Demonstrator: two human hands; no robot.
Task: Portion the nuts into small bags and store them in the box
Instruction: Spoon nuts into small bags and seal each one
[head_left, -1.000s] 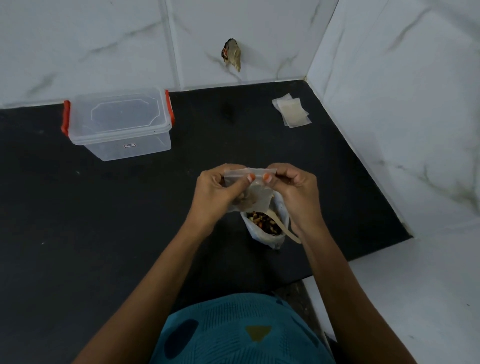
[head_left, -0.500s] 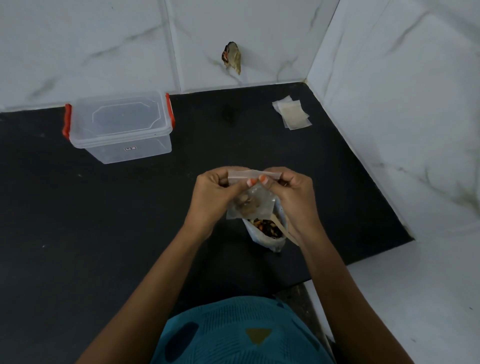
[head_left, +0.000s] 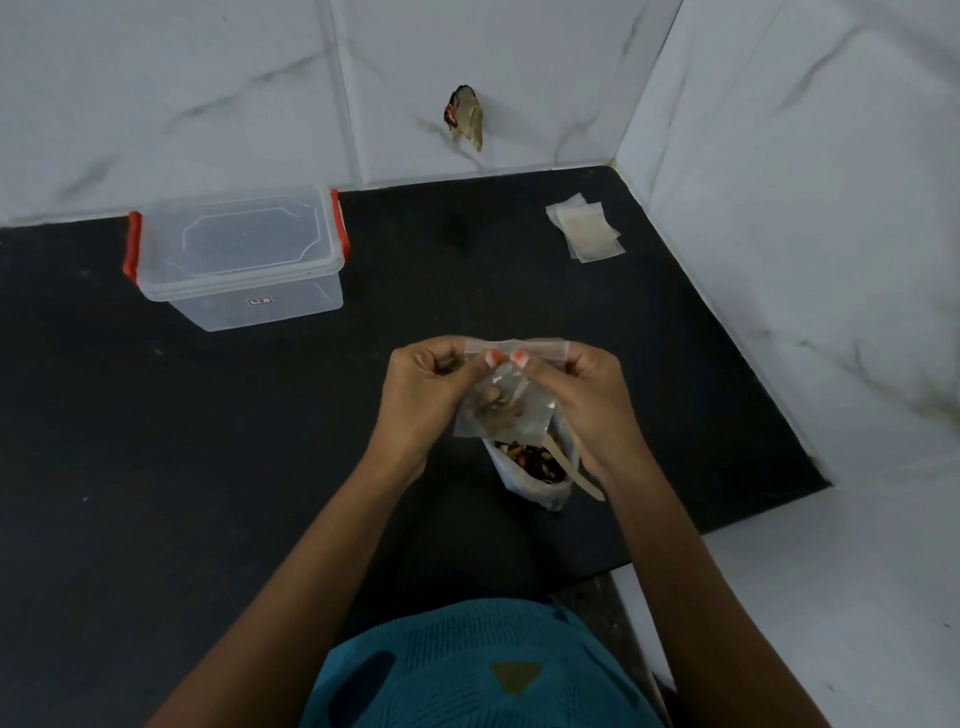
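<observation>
The small bag (head_left: 501, 410) hangs in the air just above the big bag of nuts (head_left: 524, 480), with a few nuts in its bottom. It is thin, soft and very light, and the clear plastic looks slippery, so it should be held by the stiffer strip along its top (head_left: 540, 344) and not by its floppy sides. Squeezing the bottom could crush the nuts or split the plastic.

The left hand (head_left: 421, 395) and the right hand (head_left: 589, 400) each have their grip clamped on that top strip, with the thumbs side by side near the middle. I think the strip is being pressed closed.

A wooden spoon (head_left: 574, 475) sticks out of the big bag. The box (head_left: 239, 260), with its lid on, sits well away from the big bag, back and to the left. Spare little bags (head_left: 587, 234) lie behind the big bag, near the wall. All of these rest on the dark surface (head_left: 234, 493).

A second ago the small bag hung more bunched up — now it hangs flatter and shows its nuts better. The thumbs look a touch closer. The box and spare bags have not moved.
</observation>
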